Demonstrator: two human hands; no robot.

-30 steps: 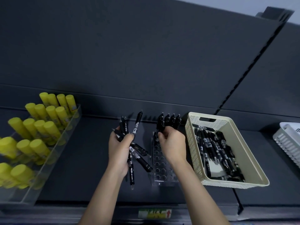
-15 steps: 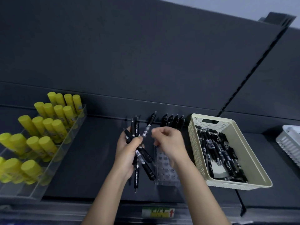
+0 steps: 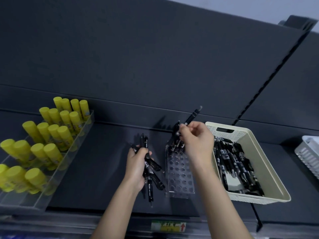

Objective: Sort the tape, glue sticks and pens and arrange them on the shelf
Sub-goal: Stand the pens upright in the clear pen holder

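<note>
The right hand (image 3: 198, 140) has a pinching grip low on the barrel of one slim black plastic click pen (image 3: 191, 117), over the clear acrylic holed rack (image 3: 179, 176). At the rack's 9 o'clock, the left hand (image 3: 135, 168) wraps its grip around a bundle of black pens (image 3: 150, 187). The single pen looks light, stiff and smooth, so a fingertip pinch near the tip should steer it.

Bare shelf (image 3: 103, 161) between glue-stick tray (image 3: 72, 152) and pen rack (image 3: 179, 176).

Bare forearms (image 3: 117, 209) lead to bare left hand (image 3: 136, 168) and right hand (image 3: 196, 144).
</note>
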